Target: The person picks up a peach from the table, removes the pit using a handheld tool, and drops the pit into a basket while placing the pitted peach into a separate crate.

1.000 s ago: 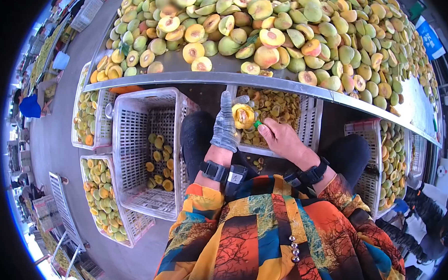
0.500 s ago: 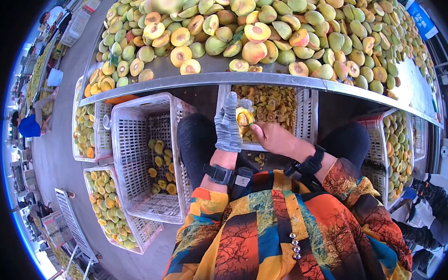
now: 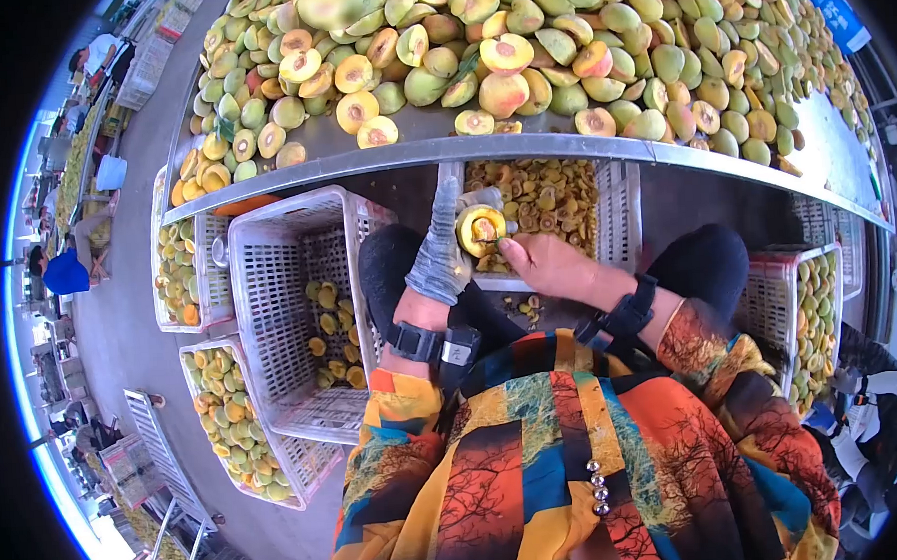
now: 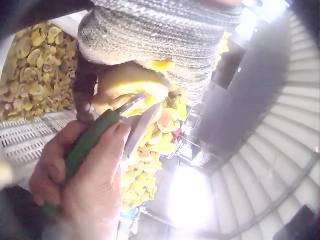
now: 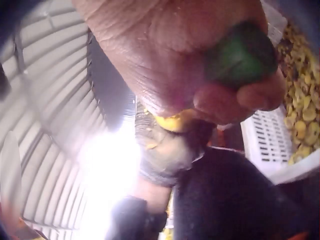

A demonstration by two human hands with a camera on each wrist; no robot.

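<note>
My left hand (image 3: 440, 252), in a grey knitted glove, grips a yellow peach half (image 3: 474, 220) with its cut face turned up. In the left wrist view, gloved fingers wrap the peach half (image 4: 122, 82) from above and behind. My bare right hand (image 3: 556, 266) holds a small pitting knife by its green handle (image 4: 92, 140). The knife's narrow metal tip (image 4: 132, 104) reaches into the cut middle of the fruit. From the right wrist, the handle's butt (image 5: 242, 55) shows between palm and curled fingers, and most of the peach is hidden.
A metal-edged table (image 3: 523, 149) piled with peach halves (image 3: 504, 52) spans the front. Under it stands a crate (image 3: 621, 212) of peach scraps. A large white crate (image 3: 270, 318) with some halves stands to the left, near fuller crates (image 3: 302, 477). Another crate (image 3: 770, 296) stands right.
The peach half tilted sideways and then turned its cut face up again in the gloved hand. The right hand stays close beside it with the knife. The head view has shifted slightly.
</note>
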